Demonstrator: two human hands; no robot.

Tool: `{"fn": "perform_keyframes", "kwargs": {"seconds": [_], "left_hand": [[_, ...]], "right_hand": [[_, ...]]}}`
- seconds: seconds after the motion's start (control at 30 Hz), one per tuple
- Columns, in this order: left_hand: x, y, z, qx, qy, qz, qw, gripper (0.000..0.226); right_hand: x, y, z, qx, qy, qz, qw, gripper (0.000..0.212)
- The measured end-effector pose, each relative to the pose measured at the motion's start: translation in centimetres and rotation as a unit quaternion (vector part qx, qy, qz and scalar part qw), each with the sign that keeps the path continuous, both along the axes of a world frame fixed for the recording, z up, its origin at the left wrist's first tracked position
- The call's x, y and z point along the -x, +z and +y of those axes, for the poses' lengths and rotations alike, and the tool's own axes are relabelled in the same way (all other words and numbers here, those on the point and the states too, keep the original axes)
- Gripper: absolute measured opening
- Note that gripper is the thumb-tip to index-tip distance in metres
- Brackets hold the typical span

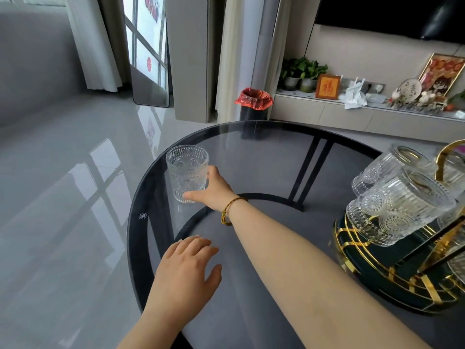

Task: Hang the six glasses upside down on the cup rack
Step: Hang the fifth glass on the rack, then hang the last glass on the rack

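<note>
One clear embossed glass [186, 172] stands upright at the far left of the round glass table [264, 157]. My right hand [214, 190] reaches across and wraps its thumb and fingers around the glass's lower half. My left hand [185, 275] lies flat on the table near the front left edge, fingers apart, holding nothing. At the right stands the cup rack [392, 270], dark green with gold lines and a gold handle, with several glasses [400, 205] hanging on it mouth down and tilted outward.
The table's rim curves close to the upright glass on the left. Beyond the table stand a bin with a red bag [253, 104] and a low cabinet [352, 114] with plants, frames and ornaments. A shiny grey floor lies to the left.
</note>
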State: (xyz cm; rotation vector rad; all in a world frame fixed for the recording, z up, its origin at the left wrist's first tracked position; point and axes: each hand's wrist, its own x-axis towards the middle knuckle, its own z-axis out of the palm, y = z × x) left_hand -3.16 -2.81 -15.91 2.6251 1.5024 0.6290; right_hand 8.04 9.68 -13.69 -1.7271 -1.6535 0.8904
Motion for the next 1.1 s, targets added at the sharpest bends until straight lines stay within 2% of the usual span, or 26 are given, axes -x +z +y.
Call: {"fn": "perform_keyframes", "kwargs": {"seconds": [0.27, 0.47, 0.53, 0.6, 0.73, 0.83, 1.0, 1.03, 1.1], "left_hand": [[0.2, -0.2, 0.0, -0.002, -0.005, -0.005, 1.0, 0.033], [0.6, -0.4, 0.1, 0.017, -0.005, -0.017, 1.0, 0.027], [0.5, -0.4, 0.0, 0.032, 0.001, -0.033, 0.999, 0.024], [0.6, -0.6, 0.1, 0.067, 0.014, -0.051, 0.996, 0.024], [-0.2, -0.1, 0.5, 0.1, 0.041, -0.072, 0.992, 0.023], [-2.6, 0.9, 0.3, 0.116, 0.034, -0.079, 0.99, 0.024], [-7.2, 1.2, -1.5, 0.14, -0.049, -0.031, 0.988, 0.032], [-8.0, 1.2, -1.9, 0.145, -0.065, -0.026, 0.987, 0.033], [-9.6, 1.4, -3.0, 0.144, -0.097, -0.021, 0.985, 0.036]], "right_hand": [[-0.6, -0.7, -0.9, -0.017, -0.011, -0.021, 1.0, 0.086], [-2.0, 1.7, -4.4, -0.055, -0.026, 0.089, 0.994, 0.061], [-3.1, 3.6, -6.3, -0.08, -0.029, 0.102, 0.991, 0.051], [-4.5, 5.8, -8.4, -0.097, -0.021, 0.096, 0.991, 0.051], [-8.6, 10.3, -13.8, -0.109, -0.018, 0.028, 0.994, 0.071], [-11.6, 13.9, -18.4, -0.103, -0.029, -0.043, 0.993, 0.068], [-16.4, 20.1, -25.1, -0.1, -0.064, -0.107, 0.987, 0.061], [-17.2, 21.2, -26.1, -0.095, -0.072, -0.132, 0.984, 0.065], [-18.8, 23.0, -27.8, -0.077, -0.09, -0.191, 0.974, 0.085]]}}
